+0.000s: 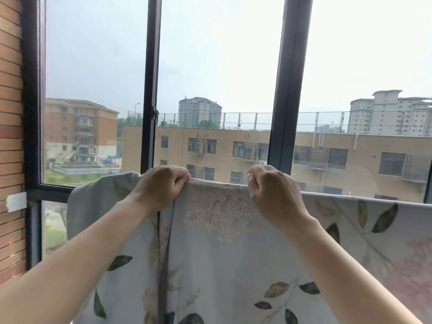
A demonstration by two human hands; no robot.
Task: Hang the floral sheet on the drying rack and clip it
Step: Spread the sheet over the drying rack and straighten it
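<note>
so both arms are up in front of the window (149, 90), and each hand is clamped on the top edge of the floral sheet (222, 253). left hand (161, 185) has its fingers curled over the edge with cloth bunched under the knuckles, right hand (271, 190) is pinching the same edge just alongside, with a short taut bit of hem between them. hands are near each other but not touching. the sheet hangs down from there, pale with green leaves and pink blossoms. its top edge runs on level to the right, while the left end droops in a rounded corner. can't tell if there's a bar under that edge, the cloth hides it. brick wall (10, 136) on the left with a strip of tape (16, 201) stuck on it, apartment blocks (210, 148) outside the glass
</note>
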